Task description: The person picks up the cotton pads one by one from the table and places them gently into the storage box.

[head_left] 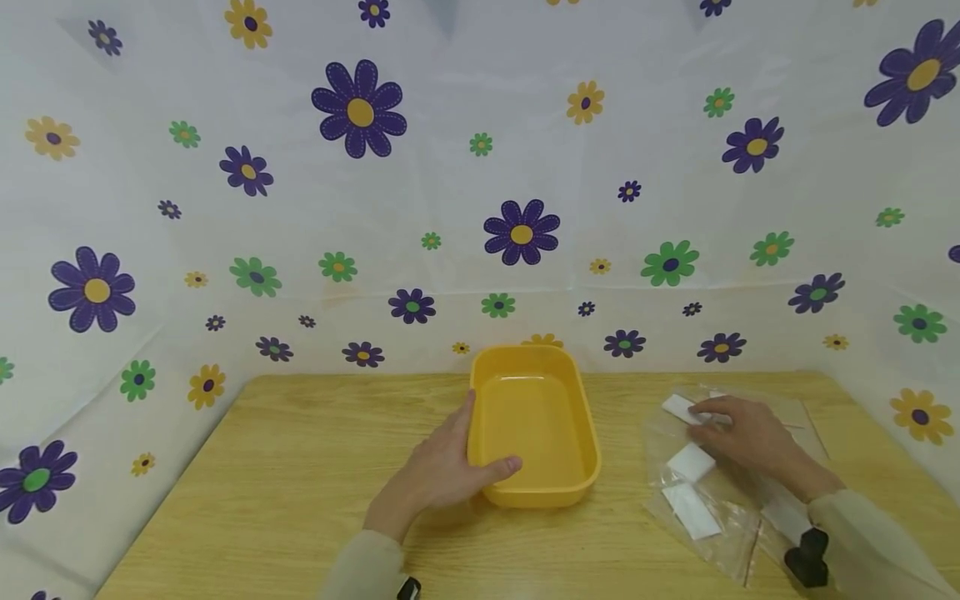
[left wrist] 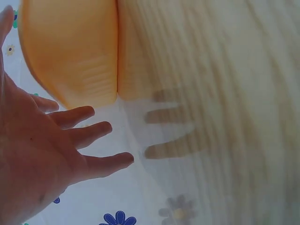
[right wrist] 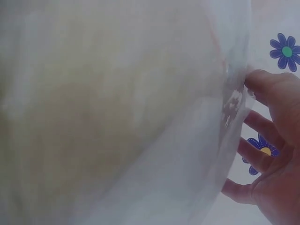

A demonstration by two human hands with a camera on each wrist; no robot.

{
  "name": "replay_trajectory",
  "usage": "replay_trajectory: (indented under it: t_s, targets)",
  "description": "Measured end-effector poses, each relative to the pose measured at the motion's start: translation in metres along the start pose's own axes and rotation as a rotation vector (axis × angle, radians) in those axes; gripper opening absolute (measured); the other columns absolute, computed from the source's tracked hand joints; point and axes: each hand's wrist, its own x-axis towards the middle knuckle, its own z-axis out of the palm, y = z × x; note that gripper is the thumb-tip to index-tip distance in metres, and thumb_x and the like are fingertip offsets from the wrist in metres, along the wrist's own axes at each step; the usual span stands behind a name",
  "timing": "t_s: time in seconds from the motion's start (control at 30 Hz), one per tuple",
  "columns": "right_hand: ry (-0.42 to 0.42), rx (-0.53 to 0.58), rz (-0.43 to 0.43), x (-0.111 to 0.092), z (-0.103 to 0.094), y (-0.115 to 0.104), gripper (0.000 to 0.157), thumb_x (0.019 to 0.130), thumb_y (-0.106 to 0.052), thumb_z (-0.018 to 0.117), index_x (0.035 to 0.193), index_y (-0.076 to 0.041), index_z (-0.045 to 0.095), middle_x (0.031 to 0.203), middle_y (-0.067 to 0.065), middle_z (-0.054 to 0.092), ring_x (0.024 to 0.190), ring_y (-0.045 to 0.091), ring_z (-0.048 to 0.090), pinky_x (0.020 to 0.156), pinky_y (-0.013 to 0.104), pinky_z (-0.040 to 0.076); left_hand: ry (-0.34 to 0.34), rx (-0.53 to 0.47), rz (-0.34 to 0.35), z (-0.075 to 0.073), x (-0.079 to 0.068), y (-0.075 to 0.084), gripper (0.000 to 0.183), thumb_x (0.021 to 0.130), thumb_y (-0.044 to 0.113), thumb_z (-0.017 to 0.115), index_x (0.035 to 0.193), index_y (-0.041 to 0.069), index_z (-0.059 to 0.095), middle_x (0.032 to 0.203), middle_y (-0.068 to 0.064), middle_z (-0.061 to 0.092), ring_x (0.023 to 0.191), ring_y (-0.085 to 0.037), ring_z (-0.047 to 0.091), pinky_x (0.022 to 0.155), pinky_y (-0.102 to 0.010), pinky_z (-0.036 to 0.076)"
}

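A yellow rectangular plastic tub stands on the wooden table, its inside bare. My left hand holds its left side, thumb over the rim and index finger along the outer wall. From the left wrist, the other fingers stretch out below the tub, spread apart. On the right, my right hand pinches a clear plastic bag beside a small white rectangular piece. The right wrist view shows the filmy bag filling most of the frame, its edge at the thumb and fingertips.
Two more white pieces lie among the clear bags near my right forearm. A flower-patterned white curtain hangs behind the wooden table and at both sides. Black straps sit at my wrists.
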Motion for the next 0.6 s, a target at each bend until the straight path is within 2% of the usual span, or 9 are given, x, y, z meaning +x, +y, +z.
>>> replay_trajectory:
  t_s: [0.3,0.37,0.47,0.6]
  targets:
    - [0.036,0.029,-0.022,0.0018,0.0018,0.0008,0.021,0.094,-0.016,0.072,0.112,-0.006,0.077,0.119,0.028,0.072,0.112,0.05,0.065,0.092,0.067,0.052,-0.062,0.04,-0.028,0.0022,0.0008,0.0021,0.135,0.073,0.084,0.068,0.166,0.024,-0.009,0.17,-0.009,0.026,0.152,-0.036,0.036,0.12,-0.075,0.021]
    - [0.049,0.029,-0.026,0.0022,0.0016,0.0002,0.019,0.095,-0.014,0.071,0.11,-0.006,0.077,0.118,0.028,0.072,0.111,0.05,0.066,0.092,0.067,0.053,-0.062,0.038,-0.027,0.0016,0.0008,0.0028,0.135,0.072,0.084,0.068,0.165,0.025,-0.01,0.17,-0.009,0.026,0.15,-0.036,0.039,0.12,-0.073,0.024]
    - [0.079,0.034,-0.037,0.0025,0.0014,-0.0016,0.018,0.095,-0.013,0.071,0.11,-0.005,0.077,0.118,0.027,0.072,0.112,0.05,0.065,0.093,0.067,0.052,-0.056,0.017,-0.018,0.0004,0.0011,0.0032,0.136,0.072,0.083,0.069,0.165,0.026,-0.011,0.169,-0.008,0.03,0.144,-0.036,0.047,0.118,-0.067,0.034]
    - [0.162,0.039,-0.096,0.0035,0.0015,-0.0062,0.016,0.094,-0.01,0.072,0.109,-0.005,0.077,0.117,0.024,0.074,0.111,0.05,0.066,0.092,0.067,0.052,-0.059,-0.03,-0.007,0.0011,0.003,0.0043,0.136,0.072,0.081,0.072,0.165,0.029,-0.012,0.167,-0.007,0.035,0.133,-0.033,0.055,0.113,-0.061,0.044]
